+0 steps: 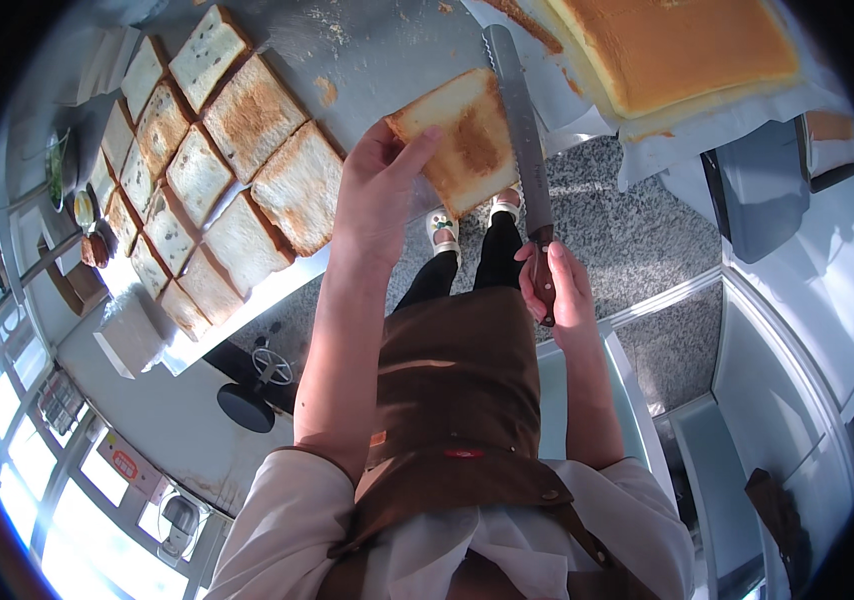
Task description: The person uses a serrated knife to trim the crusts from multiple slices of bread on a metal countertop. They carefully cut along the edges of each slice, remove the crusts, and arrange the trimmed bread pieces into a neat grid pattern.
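Pinched at its left edge, a slice of toasted bread [464, 142] is held up by my left hand [385, 180], thumb on its face. Its toasted side has a darker brown patch. My right hand [558, 292] grips the wooden handle of a serrated bread knife [523, 135]. The long blade points away from me and lies along the slice's right edge; whether it touches the bread I cannot tell. To the left, rows of bread slices [254, 116] lie close together on the metal worktop [374, 37], some browned, some pale with dark specks.
A large golden sheet cake [689, 52] rests on baking paper [637, 142] at the upper right. Beyond the worktop's edge stands a grey bin [761, 191]. A white box [130, 334] sits at the worktop's left corner, near a round black stool [247, 407]. Crumbs dot the worktop.
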`<control>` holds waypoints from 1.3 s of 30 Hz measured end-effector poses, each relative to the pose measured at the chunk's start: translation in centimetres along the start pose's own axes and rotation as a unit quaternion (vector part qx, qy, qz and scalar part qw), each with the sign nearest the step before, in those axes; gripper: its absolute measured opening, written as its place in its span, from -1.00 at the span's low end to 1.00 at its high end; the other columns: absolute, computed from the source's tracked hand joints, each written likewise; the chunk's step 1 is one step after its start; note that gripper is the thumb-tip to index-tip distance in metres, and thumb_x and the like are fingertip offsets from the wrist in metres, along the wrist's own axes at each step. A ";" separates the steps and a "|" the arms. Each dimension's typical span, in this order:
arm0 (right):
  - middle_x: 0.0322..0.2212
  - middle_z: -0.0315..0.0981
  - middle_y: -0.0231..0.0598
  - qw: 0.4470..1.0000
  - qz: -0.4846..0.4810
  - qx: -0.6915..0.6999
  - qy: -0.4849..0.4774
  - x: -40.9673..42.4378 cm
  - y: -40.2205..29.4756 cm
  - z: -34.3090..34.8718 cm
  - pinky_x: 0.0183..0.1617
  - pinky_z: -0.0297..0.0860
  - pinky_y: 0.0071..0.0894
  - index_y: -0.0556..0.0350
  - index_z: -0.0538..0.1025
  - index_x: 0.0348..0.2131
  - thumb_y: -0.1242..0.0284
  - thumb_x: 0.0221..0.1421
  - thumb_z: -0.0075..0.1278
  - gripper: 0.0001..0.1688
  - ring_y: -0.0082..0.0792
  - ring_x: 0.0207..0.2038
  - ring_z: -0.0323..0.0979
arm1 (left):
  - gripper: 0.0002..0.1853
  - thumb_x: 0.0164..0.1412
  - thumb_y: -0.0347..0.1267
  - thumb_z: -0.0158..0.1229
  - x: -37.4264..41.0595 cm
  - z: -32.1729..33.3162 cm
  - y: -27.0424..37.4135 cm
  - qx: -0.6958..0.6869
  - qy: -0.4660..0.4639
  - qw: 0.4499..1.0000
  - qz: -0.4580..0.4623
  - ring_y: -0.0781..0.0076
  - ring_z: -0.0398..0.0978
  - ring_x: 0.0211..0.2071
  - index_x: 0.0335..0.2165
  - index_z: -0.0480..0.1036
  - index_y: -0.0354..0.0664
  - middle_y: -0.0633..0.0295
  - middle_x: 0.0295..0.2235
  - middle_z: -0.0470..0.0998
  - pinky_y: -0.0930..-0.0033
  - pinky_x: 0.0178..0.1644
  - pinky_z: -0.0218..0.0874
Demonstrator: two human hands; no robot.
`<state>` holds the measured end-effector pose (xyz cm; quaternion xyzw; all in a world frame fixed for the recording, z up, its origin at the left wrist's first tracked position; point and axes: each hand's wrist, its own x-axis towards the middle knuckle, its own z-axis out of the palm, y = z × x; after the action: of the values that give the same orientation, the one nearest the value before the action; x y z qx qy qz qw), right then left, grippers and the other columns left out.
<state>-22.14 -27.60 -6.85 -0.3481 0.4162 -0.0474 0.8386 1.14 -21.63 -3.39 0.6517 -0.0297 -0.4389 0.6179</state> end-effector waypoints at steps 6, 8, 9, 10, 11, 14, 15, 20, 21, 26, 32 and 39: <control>-0.48 0.32 -0.45 0.963 -0.166 -0.194 0.086 -0.7 -0.3 0.9 -0.45 0.20 -0.62 0.26 0.46 -0.12 0.32 0.39 -0.18 -0.66 -0.67 -0.47 0.22 | -0.64 0.41 -0.35 -0.08 -1.5 2.4 -0.3 -0.301 0.025 0.950 -0.072 0.29 0.45 0.04 0.08 0.31 -0.33 0.13 -0.01 0.50 0.17 0.18 0.22; -0.42 0.42 -0.29 0.905 -0.266 -0.307 0.124 -0.9 -0.6 1.8 -0.41 0.32 -0.45 0.18 0.48 -0.11 0.39 0.29 -0.02 -0.74 -0.43 -0.46 0.41 | -0.66 0.42 -0.35 -0.09 -1.7 2.3 -1.4 -0.301 0.016 0.951 -0.072 0.31 0.46 0.04 0.06 0.32 -0.31 0.14 -0.02 0.50 0.18 0.16 0.26; -0.40 0.44 -0.22 0.862 -0.316 -0.372 0.138 -0.9 -0.8 2.0 -0.41 0.35 -0.39 0.14 0.48 -0.10 0.39 0.25 0.02 -0.73 -0.33 -0.45 0.46 | -0.67 0.42 -0.34 -0.10 -1.9 2.2 -2.0 -0.301 0.012 0.951 -0.073 0.32 0.46 0.04 0.04 0.33 -0.30 0.15 -0.02 0.51 0.18 0.15 0.28; -0.38 0.44 -0.15 0.839 -0.324 -0.407 0.157 -0.9 -0.3 1.8 -0.41 0.37 -0.27 0.08 0.49 -0.10 0.38 0.17 0.10 -0.69 -0.14 -0.44 0.48 | -0.67 0.42 -0.33 -0.12 -2.0 1.8 -2.5 -0.293 -0.017 0.954 -0.066 0.32 0.46 0.04 0.04 0.33 -0.30 0.14 -0.01 0.51 0.18 0.16 0.26; -0.39 0.43 -0.17 0.825 -0.325 -0.432 0.163 -0.9 -0.5 1.8 -0.41 0.36 -0.26 0.08 0.49 -0.10 0.38 0.16 0.11 -0.68 -0.14 -0.44 0.48 | -0.67 0.43 -0.32 -0.14 -2.0 1.2 -3.0 -0.284 -0.047 0.956 -0.060 0.32 0.45 0.05 0.03 0.33 -0.30 0.14 -0.01 0.51 0.18 0.18 0.24; -0.43 0.41 -0.22 0.786 -0.340 -0.486 0.174 -1.0 -1.3 1.8 -0.44 0.36 -0.25 0.06 0.49 -0.10 0.39 0.11 0.16 -0.65 -0.16 -0.47 0.47 | -0.66 0.44 -0.30 -0.18 -2.5 1.5 -2.6 -0.327 -0.053 0.941 -0.064 0.31 0.43 0.07 0.02 0.33 -0.29 0.11 0.01 0.50 0.16 0.23 0.19; -0.44 0.41 -0.22 0.784 -0.340 -0.490 0.170 -1.0 -1.5 1.6 -0.45 0.35 -0.25 0.06 0.49 -0.10 0.39 0.11 0.16 -0.65 -0.16 -0.47 0.47 | -0.65 0.45 -0.30 -0.20 -2.6 1.7 -2.1 -0.352 -0.041 0.933 -0.069 0.30 0.42 0.08 0.02 0.33 -0.30 0.11 0.02 0.49 0.15 0.25 0.17; -0.43 0.43 -0.22 0.797 -0.314 -0.492 0.155 -1.2 -2.2 1.3 -0.42 0.38 -0.28 0.08 0.50 -0.11 0.41 0.12 0.13 -0.68 -0.19 -0.47 0.49 | -0.62 0.45 -0.30 -0.24 -2.8 1.8 -1.7 -0.362 -0.039 0.929 -0.057 0.26 0.39 0.11 0.05 0.30 -0.32 0.07 0.05 0.47 0.10 0.28 0.11; -0.46 0.41 -0.25 0.794 -0.326 -0.488 0.158 -1.0 -2.2 1.2 -0.47 0.35 -0.26 0.06 0.50 -0.11 0.39 0.09 0.16 -0.65 -0.18 -0.51 0.45 | -0.62 0.45 -0.30 -0.24 -2.8 1.6 -1.7 -0.361 -0.050 0.929 -0.059 0.25 0.38 0.12 0.06 0.30 -0.33 0.06 0.05 0.46 0.09 0.28 0.11; -0.40 0.45 -0.19 0.780 -0.303 -0.526 0.149 -1.3 -3.5 1.3 -0.38 0.40 -0.32 0.10 0.51 -0.12 0.43 0.15 0.11 -0.71 -0.19 -0.45 0.51 | -0.60 0.46 -0.31 -0.25 -2.8 0.7 -1.5 -0.338 -0.070 0.936 -0.062 0.20 0.32 0.17 0.09 0.25 -0.37 0.00 0.09 0.41 0.06 0.32 0.07; -0.44 0.44 -0.25 0.773 -0.326 -0.520 0.159 -1.4 -3.6 -0.2 -0.44 0.36 -0.32 0.08 0.52 -0.13 0.40 0.11 0.15 -0.69 -0.23 -0.50 0.48 | -0.61 0.46 -0.34 -0.26 -3.1 0.5 -0.2 -0.342 -0.044 0.936 -0.070 0.20 0.28 0.20 0.11 0.21 -0.39 -0.04 0.12 0.37 0.05 0.35 0.04; -0.49 0.40 -0.26 0.781 -0.331 -0.514 0.128 -1.4 -3.5 0.9 -0.49 0.33 -0.29 0.07 0.52 -0.16 0.36 0.10 0.16 -0.69 -0.19 -0.54 0.44 | -0.65 0.44 -0.37 -0.19 -3.1 0.0 -1.1 -0.422 -0.101 0.899 -0.054 0.11 0.44 0.05 0.03 0.28 -0.44 -0.08 0.00 0.46 0.01 0.20 0.25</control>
<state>-21.65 -29.24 -3.40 -0.8348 0.3413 -0.1449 0.4070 -1.28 -19.57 -2.67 0.2830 0.1311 -0.5061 0.8041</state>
